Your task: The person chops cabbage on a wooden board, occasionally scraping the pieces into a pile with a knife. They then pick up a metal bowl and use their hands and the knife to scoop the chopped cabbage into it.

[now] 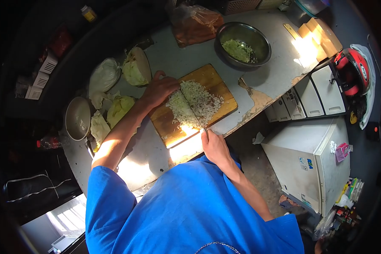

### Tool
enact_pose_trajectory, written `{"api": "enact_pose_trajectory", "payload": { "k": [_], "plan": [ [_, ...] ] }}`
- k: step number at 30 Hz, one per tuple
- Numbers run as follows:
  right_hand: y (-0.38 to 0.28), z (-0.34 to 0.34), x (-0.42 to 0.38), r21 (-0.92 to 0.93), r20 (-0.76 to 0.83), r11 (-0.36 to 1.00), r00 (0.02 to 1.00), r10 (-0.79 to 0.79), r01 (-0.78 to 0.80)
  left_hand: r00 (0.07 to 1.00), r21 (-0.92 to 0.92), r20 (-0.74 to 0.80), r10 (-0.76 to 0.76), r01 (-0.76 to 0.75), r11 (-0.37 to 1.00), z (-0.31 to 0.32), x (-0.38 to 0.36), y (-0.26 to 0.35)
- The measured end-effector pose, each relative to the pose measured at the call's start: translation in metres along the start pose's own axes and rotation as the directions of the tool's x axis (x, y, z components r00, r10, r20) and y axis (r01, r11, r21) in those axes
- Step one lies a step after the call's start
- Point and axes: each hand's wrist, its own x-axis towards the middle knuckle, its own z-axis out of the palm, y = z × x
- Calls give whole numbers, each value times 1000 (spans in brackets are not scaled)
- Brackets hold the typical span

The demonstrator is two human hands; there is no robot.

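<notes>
1. Two hands, one knife [192, 108]: the right hand [216, 148] has its grip closed round the handle, while the left hand [163, 89] is loosely bent by the blade's far end; whether its grip presses on the metal, I cannot tell
2. The knife's thin, straight blade lies across one heap of chopped cabbage [203, 94], pale, moist-looking and in fine bits, on the board
3. One board [219, 86], rectangular, of brown wood, rests on the grey surface [165, 57], whose near edge is chipped
4. One round, shiny metal bowl [241, 64], beyond the board, holds more chopped pale-green bits
5. One cut cabbage [135, 70], smooth and rounded; several crinkled loose leaves [120, 111] lie nearer
6. Two plastic bags: one whitish bag [105, 75], and one clear bag [194, 25] with orange-brown contents, unclear
7. One pale round pan [77, 120], beside the leaves
</notes>
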Motion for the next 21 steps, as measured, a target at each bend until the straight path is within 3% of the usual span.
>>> {"api": "enact_pose_trajectory", "payload": {
  "k": [5,11,14,17,21],
  "plan": [
    [9,6,0,-12,-4,1000,1000,0,0,997,-26,-9,-75,74,997,20,-10,6],
    [5,1,-4,-24,5,1000,1000,-21,21,998,10,57,5,-6,1000,-3,-3,3],
    [1,6,-6,-4,4,1000,1000,-14,14,1000,10,-16,-12,12,1000,-13,-4,5],
    [11,14,-4,-32,-2,999,1000,-32,31,998,2,-48,-36,36,999,17,-19,-1],
    [11,15,-4,-71,-12,997,999,-38,37,999,2,1,-49,49,999,7,-12,-1]
  ]
}}
